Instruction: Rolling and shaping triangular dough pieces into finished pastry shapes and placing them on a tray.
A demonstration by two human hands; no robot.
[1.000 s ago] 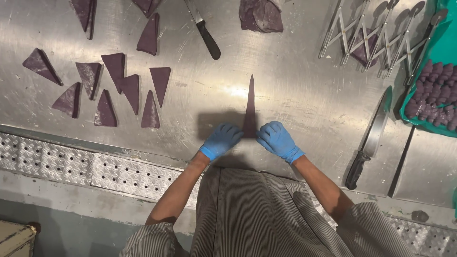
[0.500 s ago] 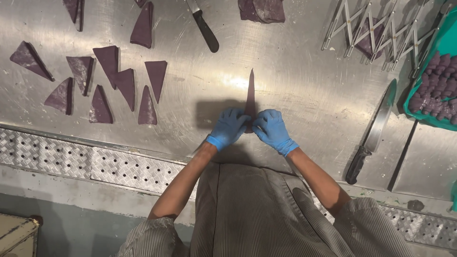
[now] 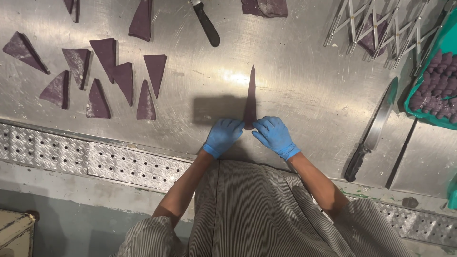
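Brushed, glossy steel table (image 3: 295, 90) bears matt purple dough triangle (image 3: 250, 97); perforated metal tread plate (image 3: 128, 164) edges it.
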